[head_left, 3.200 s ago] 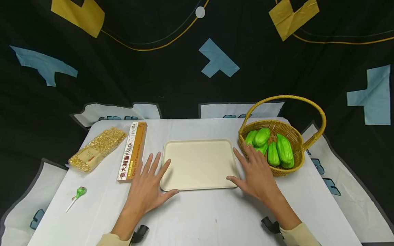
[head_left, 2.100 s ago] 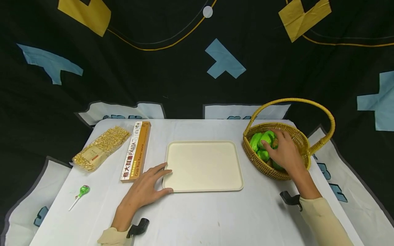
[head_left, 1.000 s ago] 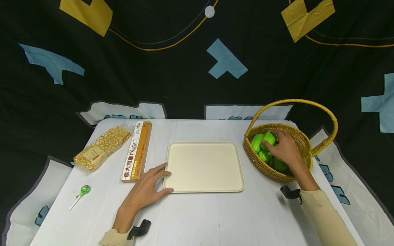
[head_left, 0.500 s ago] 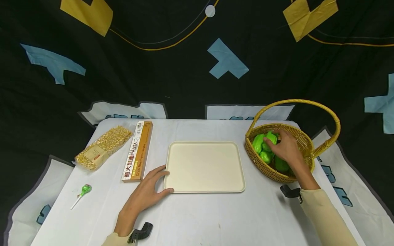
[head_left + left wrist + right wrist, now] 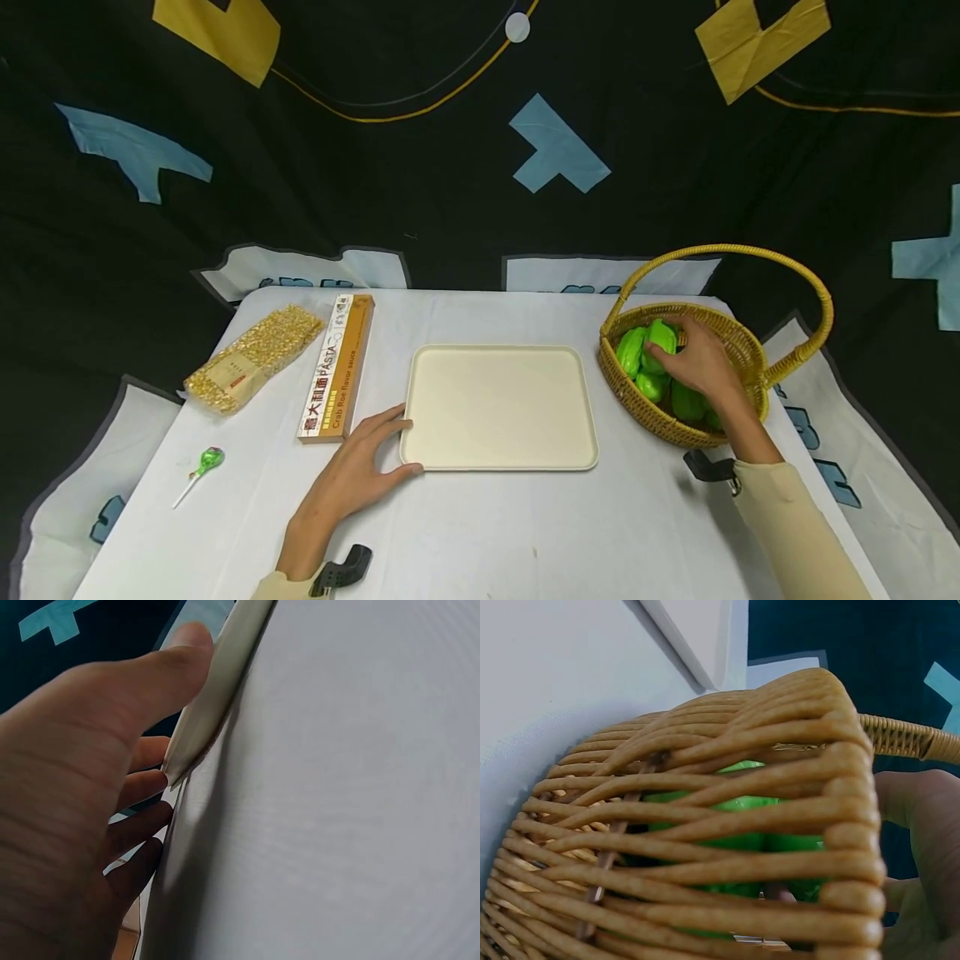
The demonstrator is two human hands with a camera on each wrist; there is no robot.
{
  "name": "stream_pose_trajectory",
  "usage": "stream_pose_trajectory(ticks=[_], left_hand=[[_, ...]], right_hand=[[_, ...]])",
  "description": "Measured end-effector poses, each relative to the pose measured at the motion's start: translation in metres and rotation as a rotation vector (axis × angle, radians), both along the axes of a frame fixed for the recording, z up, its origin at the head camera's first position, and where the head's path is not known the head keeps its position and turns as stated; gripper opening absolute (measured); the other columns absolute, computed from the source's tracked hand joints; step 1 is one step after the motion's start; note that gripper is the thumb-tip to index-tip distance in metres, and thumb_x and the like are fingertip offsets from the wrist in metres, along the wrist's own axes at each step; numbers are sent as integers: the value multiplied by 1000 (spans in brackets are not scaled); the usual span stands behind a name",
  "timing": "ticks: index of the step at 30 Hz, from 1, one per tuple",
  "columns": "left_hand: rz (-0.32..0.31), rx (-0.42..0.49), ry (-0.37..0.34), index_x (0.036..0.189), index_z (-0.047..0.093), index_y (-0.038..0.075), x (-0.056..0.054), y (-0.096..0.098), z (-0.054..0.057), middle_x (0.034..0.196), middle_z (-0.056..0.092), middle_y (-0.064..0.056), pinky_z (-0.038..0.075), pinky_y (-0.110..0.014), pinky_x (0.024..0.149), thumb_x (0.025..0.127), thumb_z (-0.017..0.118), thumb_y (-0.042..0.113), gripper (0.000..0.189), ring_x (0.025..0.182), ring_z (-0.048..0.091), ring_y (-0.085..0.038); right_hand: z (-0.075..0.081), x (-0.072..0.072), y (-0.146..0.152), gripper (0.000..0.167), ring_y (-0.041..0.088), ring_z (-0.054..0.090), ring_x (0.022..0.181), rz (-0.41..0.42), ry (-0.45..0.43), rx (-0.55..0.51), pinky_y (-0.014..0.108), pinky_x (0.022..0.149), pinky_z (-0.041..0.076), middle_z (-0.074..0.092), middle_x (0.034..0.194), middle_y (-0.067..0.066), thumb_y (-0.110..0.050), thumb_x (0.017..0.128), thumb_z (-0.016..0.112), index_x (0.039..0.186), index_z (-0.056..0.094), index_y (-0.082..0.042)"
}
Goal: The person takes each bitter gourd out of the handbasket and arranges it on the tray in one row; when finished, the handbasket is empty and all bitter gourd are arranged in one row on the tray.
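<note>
Right hand [image 5: 701, 358] has moved down into the wicker basket [image 5: 627, 390], right of the tray [image 5: 498, 408], since the earliest frame; left hand [image 5: 358, 467] has come in to the tray's left edge. Right thumb and fingers curl round one ridged green fruit [image 5: 660, 336], apparently a pinch, with other green fruits [image 5: 630, 350] bunched beside it. Left hand loosely spread at the tray's near-left corner, thumb touching, gripping nothing. Good hold probably wants thumb and fingertips on opposite sides, wrist clear of the basket rim.
</note>
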State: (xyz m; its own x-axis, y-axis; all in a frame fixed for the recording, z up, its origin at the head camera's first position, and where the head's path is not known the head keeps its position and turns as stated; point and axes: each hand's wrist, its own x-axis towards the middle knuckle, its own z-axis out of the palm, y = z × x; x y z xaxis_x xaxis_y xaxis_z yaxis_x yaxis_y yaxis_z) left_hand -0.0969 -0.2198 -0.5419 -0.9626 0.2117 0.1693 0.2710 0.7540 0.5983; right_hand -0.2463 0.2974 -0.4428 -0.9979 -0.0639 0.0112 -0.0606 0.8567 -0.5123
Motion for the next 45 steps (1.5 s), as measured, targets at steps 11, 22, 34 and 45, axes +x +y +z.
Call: stream_pose_trajectory(ticks=[11, 22, 34, 45], left_hand=[[-2, 22, -3, 141, 69, 12, 2, 0, -6, 164, 52, -3, 43, -55, 123, 84, 93, 47, 71, 150, 49, -33], [1, 26, -18, 141, 69, 12, 4, 0, -6, 166, 50, -2, 42, -54, 124, 84, 93, 45, 70, 151, 47, -33], [-13, 33, 40, 131, 73, 13, 5, -1, -7, 162, 54, -5, 44, -53, 122, 84, 95, 36, 57, 148, 51, -35], [-41, 33, 96, 120, 77, 14, 3, -3, -5, 159, 57, -4, 45, -48, 120, 83, 96, 31, 46, 143, 55, -33]], right_hand=[[-5, 2, 0, 73, 60, 38, 145, 0, -2, -8, 79, 115, 36, 43, 157, 39, -39, 102, 71, 155, 47, 4], [-4, 14, -3, 74, 61, 38, 145, -22, 88, -40, 82, 111, 38, 41, 160, 36, -33, 98, 76, 157, 47, 0], [7, 36, -11, 69, 52, 54, 125, 11, 249, -97, 72, 96, 52, 48, 153, 33, -28, 97, 78, 154, 52, -1], [18, 55, -33, 69, 54, 63, 120, 4, 302, -183, 66, 88, 63, 48, 153, 29, -22, 94, 82, 153, 53, -2]])
